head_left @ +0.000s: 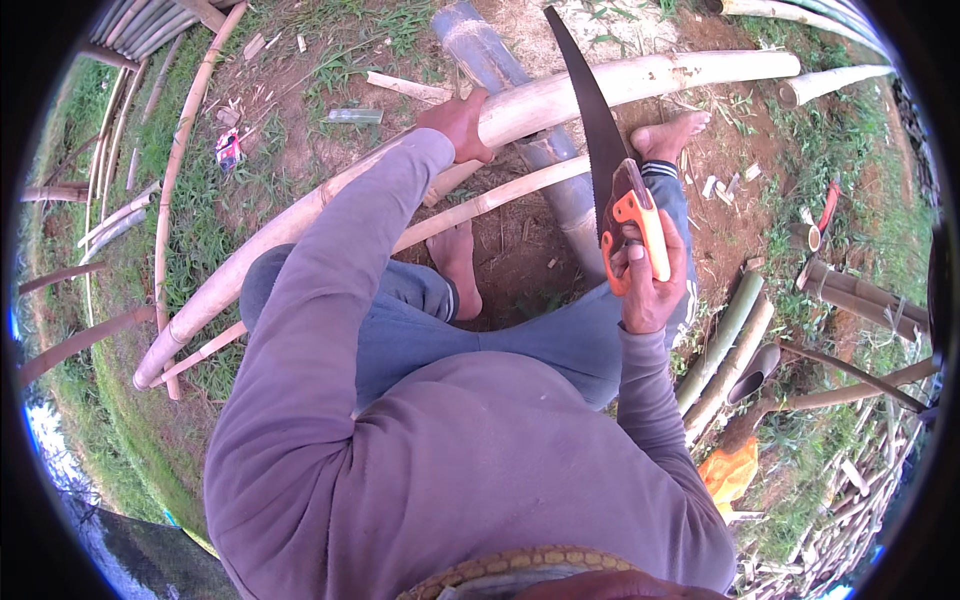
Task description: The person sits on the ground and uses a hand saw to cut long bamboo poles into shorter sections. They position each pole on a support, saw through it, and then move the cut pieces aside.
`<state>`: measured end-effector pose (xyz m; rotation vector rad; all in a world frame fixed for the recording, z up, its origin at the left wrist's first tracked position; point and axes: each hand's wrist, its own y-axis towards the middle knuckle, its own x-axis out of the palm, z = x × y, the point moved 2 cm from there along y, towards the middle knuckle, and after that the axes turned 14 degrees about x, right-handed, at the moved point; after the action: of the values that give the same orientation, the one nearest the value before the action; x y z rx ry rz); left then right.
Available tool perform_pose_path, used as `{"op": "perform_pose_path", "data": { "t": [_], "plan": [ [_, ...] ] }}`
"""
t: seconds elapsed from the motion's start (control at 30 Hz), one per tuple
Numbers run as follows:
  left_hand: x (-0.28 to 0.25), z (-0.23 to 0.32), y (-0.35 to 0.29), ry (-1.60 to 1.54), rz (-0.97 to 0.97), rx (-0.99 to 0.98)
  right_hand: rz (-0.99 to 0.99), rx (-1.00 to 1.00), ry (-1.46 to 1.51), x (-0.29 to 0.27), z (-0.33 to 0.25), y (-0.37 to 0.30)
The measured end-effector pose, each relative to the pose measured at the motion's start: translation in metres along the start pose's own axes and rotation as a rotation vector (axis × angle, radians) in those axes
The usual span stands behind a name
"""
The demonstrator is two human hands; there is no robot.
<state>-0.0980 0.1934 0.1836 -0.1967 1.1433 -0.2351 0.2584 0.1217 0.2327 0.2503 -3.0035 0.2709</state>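
Note:
A long, thick, pale bamboo pole point(530, 108) crosses in front of me, from the lower left up to the far right. My left hand point(460, 128) is closed around its upper side, near the middle. In my right hand point(655, 275) is a handsaw point(600, 130), gripped by its orange handle. Its dark, tapered blade points up and away, and in this view overlaps the pole; whether they touch I cannot tell. Beneath the pole lies a thick greyish bamboo log point(480, 50), pointing away from me. A thinner bamboo length point(500, 200) runs nearer my legs.
My bare feet stand on either side of the log. At right lie a green bamboo piece point(735, 315), a dark shoe point(754, 373) and an orange cloth or bag point(730, 470). More poles point(190, 130) stretch along the left. A small red packet point(229, 150) rests on the grass.

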Motion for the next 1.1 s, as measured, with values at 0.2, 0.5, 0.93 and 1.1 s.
{"op": "perform_pose_path", "data": {
  "t": [0.2, 0.5, 0.93, 1.1],
  "plan": [
    [0.004, 0.028, 0.052, 0.009, 0.006, -0.039, 0.143, -0.040, -0.250, -0.011, 0.002, 0.034],
    [0.014, 0.038, 0.034, 0.178, 0.251, -0.019, 0.079, -0.138, -0.341, -0.033, -0.007, 0.066],
    [0.042, 0.033, 0.013, 0.301, 0.465, 0.127, 0.758, -0.400, -1.414, -0.268, 0.042, 0.094],
    [0.030, 0.007, 0.003, 0.200, 0.243, -0.003, 0.447, 0.128, -1.614, -0.329, 0.160, 0.051]
  ]
}}
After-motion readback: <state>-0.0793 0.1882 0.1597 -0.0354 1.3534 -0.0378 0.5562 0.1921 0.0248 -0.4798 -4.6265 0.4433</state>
